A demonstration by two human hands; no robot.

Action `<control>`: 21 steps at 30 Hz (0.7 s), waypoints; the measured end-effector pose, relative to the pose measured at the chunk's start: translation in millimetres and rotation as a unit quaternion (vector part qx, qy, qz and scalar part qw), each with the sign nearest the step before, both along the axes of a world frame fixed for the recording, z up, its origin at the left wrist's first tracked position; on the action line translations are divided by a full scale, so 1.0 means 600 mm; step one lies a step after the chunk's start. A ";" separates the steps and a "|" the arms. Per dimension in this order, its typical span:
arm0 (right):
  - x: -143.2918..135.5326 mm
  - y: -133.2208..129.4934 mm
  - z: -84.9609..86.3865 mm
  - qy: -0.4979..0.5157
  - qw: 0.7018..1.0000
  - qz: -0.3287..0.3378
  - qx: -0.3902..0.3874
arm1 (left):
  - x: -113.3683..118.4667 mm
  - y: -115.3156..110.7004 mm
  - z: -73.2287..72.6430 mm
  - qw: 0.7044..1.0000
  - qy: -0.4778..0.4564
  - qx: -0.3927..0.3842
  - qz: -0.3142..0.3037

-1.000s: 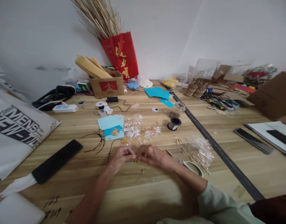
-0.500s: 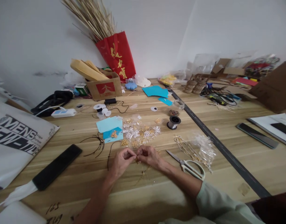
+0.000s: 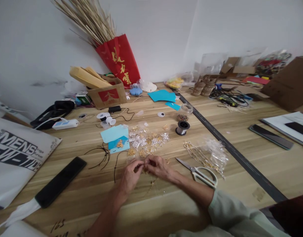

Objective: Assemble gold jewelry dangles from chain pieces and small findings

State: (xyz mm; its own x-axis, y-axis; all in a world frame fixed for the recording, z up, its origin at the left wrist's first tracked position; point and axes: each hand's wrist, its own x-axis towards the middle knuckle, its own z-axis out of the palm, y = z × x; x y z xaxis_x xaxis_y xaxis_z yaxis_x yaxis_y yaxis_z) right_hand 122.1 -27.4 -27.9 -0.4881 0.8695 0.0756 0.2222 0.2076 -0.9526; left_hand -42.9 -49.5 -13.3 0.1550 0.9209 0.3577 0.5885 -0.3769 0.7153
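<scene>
My left hand (image 3: pixel 132 173) and my right hand (image 3: pixel 156 166) meet fingertip to fingertip low over the wooden table. Both are closed in a pinch; whatever lies between the fingers is too small to make out. Just below them, a thin gold chain (image 3: pixel 150 187) lies on the wood. Beyond my fingers spread small bags and piles of gold and silver jewellery findings (image 3: pixel 151 140). To the right of my right hand are scissors (image 3: pixel 203 175) with pale handles, lying open, and beyond them several beaded chains (image 3: pixel 201 157) beside clear plastic bags (image 3: pixel 217 153).
A spool of wire (image 3: pixel 182 127) and a round container of beads (image 3: pixel 182 117) stand further back. Blue cards (image 3: pixel 114 132) and black cords (image 3: pixel 102 156) lie on the left, near a black phone-like slab (image 3: pixel 60 181). A red bag (image 3: pixel 120 62) leans against the wall.
The view has shifted slightly. My hands stay together in a pinch, with the left hand's fingers a little more bent and turned than before.
</scene>
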 end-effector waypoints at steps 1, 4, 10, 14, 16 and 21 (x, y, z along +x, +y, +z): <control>0.000 -0.001 0.000 0.002 1.000 0.002 -0.002 | -0.001 0.000 0.001 1.000 0.010 0.005 -0.001; -0.001 -0.001 -0.001 0.018 1.000 0.007 -0.020 | -0.001 -0.001 0.003 1.000 0.027 0.011 -0.002; -0.003 0.000 0.004 0.102 0.989 0.016 -0.109 | 0.001 -0.001 0.006 0.999 0.001 0.027 0.018; -0.007 0.001 0.013 0.161 0.972 0.008 -0.169 | 0.002 -0.003 0.013 0.999 -0.013 0.021 0.026; -0.008 0.001 0.014 0.170 0.971 0.010 -0.168 | 0.002 -0.004 0.017 0.999 -0.011 0.024 0.025; -0.008 0.004 0.011 0.176 0.971 0.018 -0.163 | 0.003 -0.005 0.021 0.998 -0.006 0.051 0.021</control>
